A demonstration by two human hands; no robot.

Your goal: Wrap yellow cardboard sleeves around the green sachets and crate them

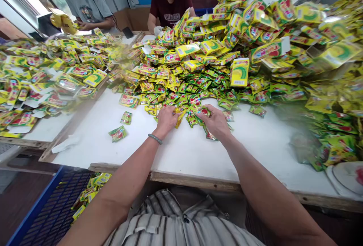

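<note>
My left hand (168, 120), with a beaded bracelet at the wrist, has its fingers closed on a small yellow candy packet (179, 118). Facing it, my right hand (216, 122) pinches a small green candy packet (204, 112) with a red fruit picture. Both hands rest low over the white tabletop (176, 151), at the near edge of a heap of green and yellow packets (195, 87). More green packets lie under and beside my right fingers, partly hidden. Two loose packets, one of them a green packet (118, 134), lie to the left of my left hand.
Yellow boxes (239, 72) are piled high behind the packets and spread right. Another box heap (68, 79) fills the left table beyond a wooden strip (85, 106). A blue crate (36, 208) with boxes stands below left. Two people (170, 11) are across the table.
</note>
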